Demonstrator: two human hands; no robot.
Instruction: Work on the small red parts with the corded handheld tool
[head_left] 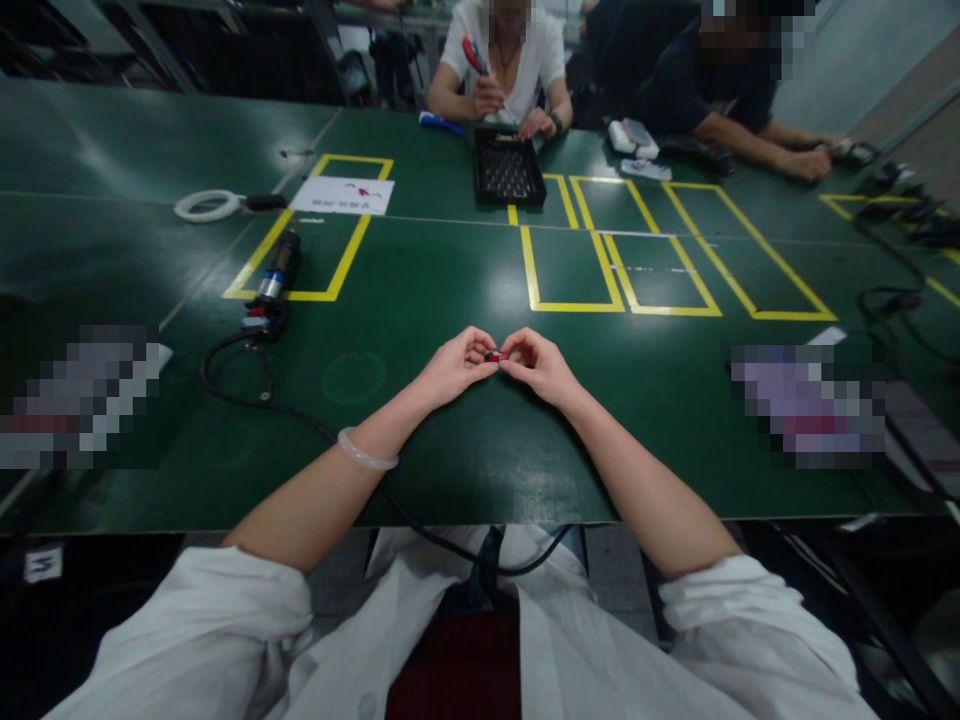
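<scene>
Over the green table (450, 470), near its front edge, my left hand (457, 368) and my right hand (541, 366) meet fingertip to fingertip. Between them is a tiny red and black piece (493, 356), too small for me to name its kind. Thumb and fingers of both hands are closed on it in a pinch, and they hide part of it. A pale bangle (366, 452) circles my left wrist.
An electric screwdriver (276, 272) lies left on its black cable, which runs under my left arm. Beyond are a white sheet (337, 196), a white ring (208, 206) and yellow tape outlines (574, 306). Opposite, a person works over a black tray (487, 190); another sits right.
</scene>
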